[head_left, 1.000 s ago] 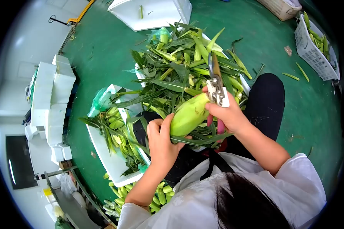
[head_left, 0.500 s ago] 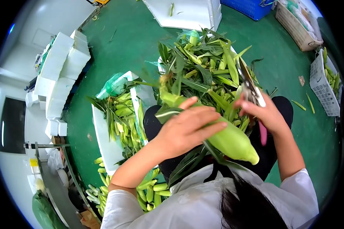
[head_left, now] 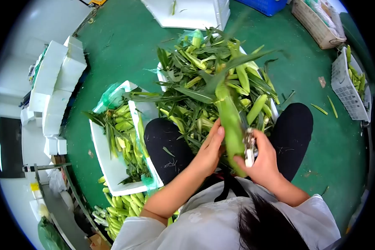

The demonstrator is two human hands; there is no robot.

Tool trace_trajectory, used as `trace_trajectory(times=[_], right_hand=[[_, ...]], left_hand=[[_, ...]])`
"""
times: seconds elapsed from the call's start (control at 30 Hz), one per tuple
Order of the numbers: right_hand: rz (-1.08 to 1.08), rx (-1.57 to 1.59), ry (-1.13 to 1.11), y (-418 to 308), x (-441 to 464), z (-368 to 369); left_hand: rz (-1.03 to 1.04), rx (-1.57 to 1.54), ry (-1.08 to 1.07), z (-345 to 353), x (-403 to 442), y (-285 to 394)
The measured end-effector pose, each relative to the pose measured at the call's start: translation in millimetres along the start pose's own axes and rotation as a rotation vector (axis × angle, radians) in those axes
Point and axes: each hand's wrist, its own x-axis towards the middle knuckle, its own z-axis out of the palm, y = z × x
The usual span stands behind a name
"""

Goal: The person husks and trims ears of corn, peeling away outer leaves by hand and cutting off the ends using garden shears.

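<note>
Green floor (head_left: 112,66) beneath; corn ear (head_left: 230,125) between the hands, long axis near to far, leafy end far. Left hand (head_left: 210,148) along its left side, closure unclear; right hand (head_left: 263,161), near right, clasps metal tool (head_left: 249,148).

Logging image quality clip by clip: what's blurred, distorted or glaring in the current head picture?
Head view: motion blur smears the corn ear and the leaf at its top; head view: wide-angle distortion bows the scene, with black corners; head view: a pale streak, likely glare, marks the dark panel at left.
</note>
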Motion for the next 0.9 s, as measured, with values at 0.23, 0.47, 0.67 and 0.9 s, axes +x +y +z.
trace_trajectory(times=[0.23, 0.47, 0.67, 0.9], right_hand=[[0.231, 0.411, -0.506, 30, 29, -27], [0.111, 0.581, -0.712, 40, 59, -16], [0.369, 0.823, -0.831, 31, 39, -19], [0.617, 1.219, -0.666, 1, 9, -33]], left_hand=[[0.102, 0.36, 0.051, -31, -11, 16], [0.095, 0.88, -0.2, -48, -31, 58], [-0.233, 0.477, -0.328, -93, -26, 66], [-0.332, 0.006, -0.531, -79, -17, 45]])
